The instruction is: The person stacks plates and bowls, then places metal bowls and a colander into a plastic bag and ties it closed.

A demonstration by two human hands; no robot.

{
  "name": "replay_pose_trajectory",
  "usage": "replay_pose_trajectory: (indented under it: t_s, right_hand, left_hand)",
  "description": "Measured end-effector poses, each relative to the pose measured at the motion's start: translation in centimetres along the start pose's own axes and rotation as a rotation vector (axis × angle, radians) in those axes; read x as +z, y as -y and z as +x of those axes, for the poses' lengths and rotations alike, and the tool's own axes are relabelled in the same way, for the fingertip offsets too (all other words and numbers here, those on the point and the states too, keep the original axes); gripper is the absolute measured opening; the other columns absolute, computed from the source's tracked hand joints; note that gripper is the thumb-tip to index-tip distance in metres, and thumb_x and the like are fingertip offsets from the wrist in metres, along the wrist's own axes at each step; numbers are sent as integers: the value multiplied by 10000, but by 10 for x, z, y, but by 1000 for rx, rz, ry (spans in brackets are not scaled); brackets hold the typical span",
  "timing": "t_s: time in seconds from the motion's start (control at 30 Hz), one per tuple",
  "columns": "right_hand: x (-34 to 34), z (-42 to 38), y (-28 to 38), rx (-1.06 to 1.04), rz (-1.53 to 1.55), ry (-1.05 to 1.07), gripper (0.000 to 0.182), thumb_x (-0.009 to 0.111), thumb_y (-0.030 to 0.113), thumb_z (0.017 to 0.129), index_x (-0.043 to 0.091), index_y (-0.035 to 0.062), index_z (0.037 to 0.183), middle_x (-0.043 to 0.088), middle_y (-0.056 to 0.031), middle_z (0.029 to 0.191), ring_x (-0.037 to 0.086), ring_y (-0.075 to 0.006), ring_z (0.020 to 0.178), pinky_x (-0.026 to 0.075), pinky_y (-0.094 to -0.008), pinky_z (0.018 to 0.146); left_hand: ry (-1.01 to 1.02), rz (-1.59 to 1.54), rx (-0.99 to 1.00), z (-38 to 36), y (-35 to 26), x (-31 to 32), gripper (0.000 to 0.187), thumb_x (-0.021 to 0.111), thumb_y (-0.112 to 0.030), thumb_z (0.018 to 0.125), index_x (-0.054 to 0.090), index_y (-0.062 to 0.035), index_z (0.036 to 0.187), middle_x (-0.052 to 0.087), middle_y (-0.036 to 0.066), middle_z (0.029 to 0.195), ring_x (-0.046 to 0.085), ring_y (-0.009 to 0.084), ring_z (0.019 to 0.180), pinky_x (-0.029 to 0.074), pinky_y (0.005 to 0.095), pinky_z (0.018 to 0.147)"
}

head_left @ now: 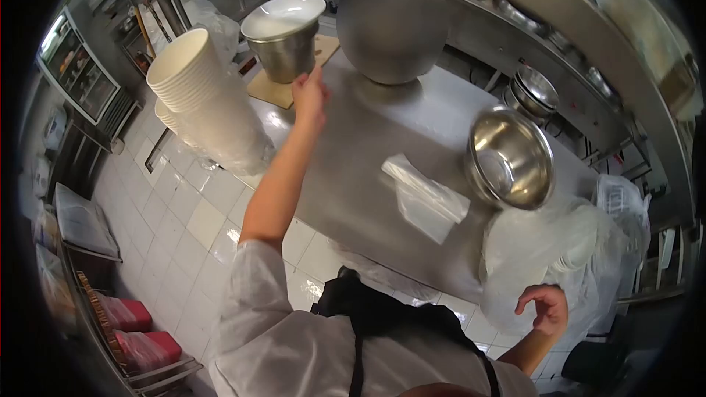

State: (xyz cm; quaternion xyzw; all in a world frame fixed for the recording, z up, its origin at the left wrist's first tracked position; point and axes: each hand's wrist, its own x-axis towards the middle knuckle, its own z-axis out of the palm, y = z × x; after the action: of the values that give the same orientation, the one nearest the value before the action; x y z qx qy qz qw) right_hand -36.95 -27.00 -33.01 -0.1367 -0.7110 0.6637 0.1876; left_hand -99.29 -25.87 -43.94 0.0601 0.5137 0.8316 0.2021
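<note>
My left arm stretches forward, with my left hand (310, 97) at the lower side of a metal pot (283, 62). Its fingers are curled, with one finger raised along the pot's side; I cannot tell what lies in them. A white bowl (285, 16) sits in the pot's mouth. Beneath the pot is a light brown board (271, 91). To the left rise stacked white paper tubs (195, 88), partly sleeved in plastic. Low at the right, my right hand (548, 309) hangs loosely curved with nothing in it, beside bulging clear plastic bags (540, 250).
The steel table (353, 169) bears a folded clear plastic bag (426, 198) and a large steel mixing bowl (511, 158). Smaller metal bowls (535, 90) stand behind. A blurred grey round shape (393, 22) covers the table's far side. Red bins (151, 349) stand at lower left.
</note>
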Motion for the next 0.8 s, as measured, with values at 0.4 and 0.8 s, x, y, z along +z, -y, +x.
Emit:
replay_pose_trajectory:
  t_s: [0.4,0.8]
  right_hand:
    - [45,21,7,142,-126,-466,475,661,356,808,587,-42,1056,632,-87,791,618,-184,747,498,-309,737]
    - [35,37,-2,155,-114,-410,795,626,688,755,576,-38,1074,634,-87,811,608,-169,745,492,-309,726]
  left_hand:
    - [-174,1861,836,142,-69,31,215,502,-144,864,717,-132,849,673,63,910,612,251,969,352,453,923]
    - [-163,1616,1198,134,-77,23,91,573,-183,837,638,-131,874,626,58,858,583,256,862,382,427,768]
